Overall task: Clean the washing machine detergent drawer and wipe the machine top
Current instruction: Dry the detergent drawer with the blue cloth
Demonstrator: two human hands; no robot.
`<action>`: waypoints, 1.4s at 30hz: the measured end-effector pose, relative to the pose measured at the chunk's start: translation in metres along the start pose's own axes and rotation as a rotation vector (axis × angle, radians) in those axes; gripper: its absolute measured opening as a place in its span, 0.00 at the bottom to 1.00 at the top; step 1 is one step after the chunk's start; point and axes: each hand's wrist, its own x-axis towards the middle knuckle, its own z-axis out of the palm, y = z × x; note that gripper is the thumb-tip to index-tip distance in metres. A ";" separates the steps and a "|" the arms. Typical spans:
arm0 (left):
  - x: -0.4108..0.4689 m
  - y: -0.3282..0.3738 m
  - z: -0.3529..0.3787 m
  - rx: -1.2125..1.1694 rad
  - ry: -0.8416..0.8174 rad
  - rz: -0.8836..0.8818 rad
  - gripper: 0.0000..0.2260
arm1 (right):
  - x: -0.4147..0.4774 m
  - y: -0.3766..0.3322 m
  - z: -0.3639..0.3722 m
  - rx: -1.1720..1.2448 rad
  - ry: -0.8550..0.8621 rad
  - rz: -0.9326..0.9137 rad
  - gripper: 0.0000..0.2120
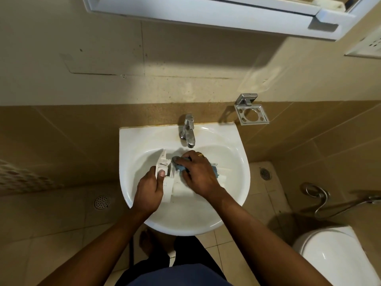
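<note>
The white detergent drawer (168, 178) lies inside a white wash basin (132, 145). My left hand (149, 190) grips the drawer's front panel, thumb on top. My right hand (196, 172) presses a blue cloth (178, 166) into the drawer's compartments; most of the cloth is hidden under the fingers, with a bit showing at the right. The drawer's far end reaches right beneath my right wrist. No washing machine is in view.
A chrome tap (188, 131) stands at the basin's back, just beyond my right hand. A metal soap holder (251, 115) hangs on the wall to the right. A toilet (338, 259) and a hose (321, 201) are at lower right. A mirror cabinet (206, 13) hangs overhead.
</note>
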 end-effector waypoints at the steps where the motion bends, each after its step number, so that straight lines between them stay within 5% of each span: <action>1: 0.001 0.001 0.000 0.001 -0.008 0.001 0.19 | -0.006 0.011 -0.005 -0.004 -0.004 0.001 0.20; 7: 0.003 -0.001 -0.002 -0.008 -0.035 0.001 0.21 | -0.057 0.067 -0.040 -0.022 0.109 0.205 0.19; 12: 0.003 -0.002 -0.001 -0.005 -0.053 -0.015 0.19 | -0.044 0.042 -0.019 -0.166 0.187 0.433 0.09; 19: 0.004 0.000 -0.002 0.003 -0.055 -0.011 0.21 | 0.008 -0.035 0.023 0.069 0.128 0.170 0.17; 25: 0.000 0.000 -0.002 -0.007 -0.071 -0.003 0.20 | 0.005 -0.007 0.012 0.143 0.054 0.049 0.20; 37: -0.002 0.004 0.000 -0.014 -0.070 -0.029 0.17 | -0.026 0.030 -0.012 0.048 0.184 0.359 0.18; 42: -0.005 0.003 -0.001 -0.004 -0.054 -0.014 0.21 | 0.007 -0.026 0.017 0.212 0.132 0.194 0.17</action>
